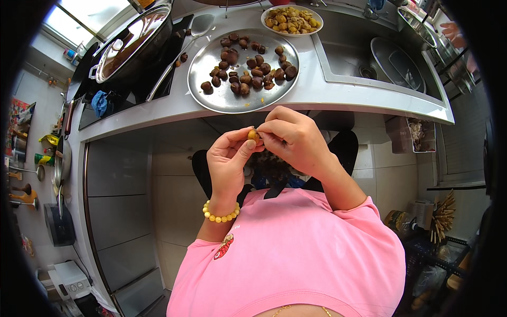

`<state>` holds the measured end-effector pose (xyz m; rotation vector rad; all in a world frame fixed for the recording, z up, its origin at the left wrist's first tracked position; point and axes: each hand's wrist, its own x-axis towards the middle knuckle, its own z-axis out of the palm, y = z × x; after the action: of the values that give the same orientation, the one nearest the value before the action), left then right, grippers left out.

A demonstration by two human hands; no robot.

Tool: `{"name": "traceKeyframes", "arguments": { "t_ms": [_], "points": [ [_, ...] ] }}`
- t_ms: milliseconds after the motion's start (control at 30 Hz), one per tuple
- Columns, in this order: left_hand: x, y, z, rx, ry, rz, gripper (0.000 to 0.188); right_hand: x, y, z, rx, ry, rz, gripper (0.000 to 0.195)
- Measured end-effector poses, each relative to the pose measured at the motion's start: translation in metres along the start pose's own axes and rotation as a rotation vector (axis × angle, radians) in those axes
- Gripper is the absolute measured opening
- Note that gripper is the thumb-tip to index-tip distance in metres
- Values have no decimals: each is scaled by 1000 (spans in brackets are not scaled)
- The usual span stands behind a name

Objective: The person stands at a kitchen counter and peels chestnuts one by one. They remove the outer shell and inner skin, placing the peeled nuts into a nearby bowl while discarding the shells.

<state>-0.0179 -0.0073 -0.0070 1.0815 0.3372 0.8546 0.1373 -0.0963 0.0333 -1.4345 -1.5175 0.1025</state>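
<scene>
My left hand [231, 158], with a yellow bead bracelet at its wrist, holds a yellowish peeled chestnut [253, 136] between thumb and fingers. Close against its right side, my right hand [295, 138] has thumb and index finger pinched at the nut; whether a bit of skin is between them cannot be told. Beyond both hands, a round steel tray [225, 104] on the counter bears many brown unpeeled chestnuts [256, 82] and a few yellow crumbs. A white plate [292, 34] heaped with peeled chestnuts [291, 20] stands behind the tray, near the sink. Dark shells lie low between the knees, partly hidden by my right hand.
At the left, a large lidded pan [134, 47] stands on a black cooktop [130, 95], with a long metal spatula [166, 71] at its right edge. A steel sink [340, 51] holding an oval basin [398, 65] is at the right. Another person's hand [453, 35] shows at the far right.
</scene>
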Motion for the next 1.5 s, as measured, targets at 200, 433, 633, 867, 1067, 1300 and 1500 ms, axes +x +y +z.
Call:
{"name": "traceKeyframes", "arguments": {
  "t_ms": [200,433,633,867,1067,1300,1500],
  "points": [
    [1,3,-2,62,-4,-13,25,1,-1,-4,81,-25,45,8],
    [0,4,0,153,-40,29,25,0,-1,-3,0,-35,46,9],
    [2,1,-3,-68,-71,-73,24,1,1,-6,51,-15,144,9],
    [5,1,-5,-213,-57,-169,25,-3,5,0,-3,87,133,14],
    [4,-3,-1,-205,-17,-107,24,-3,-10,3,-17,49,66,15],
    [2,-4,-1,-139,-20,-102,22,-4,-1,5,-111,38,-15,14],
    [3,-5,-1,-136,-20,-84,22,-4,-5,3,-50,31,41,10]
  ]
}}
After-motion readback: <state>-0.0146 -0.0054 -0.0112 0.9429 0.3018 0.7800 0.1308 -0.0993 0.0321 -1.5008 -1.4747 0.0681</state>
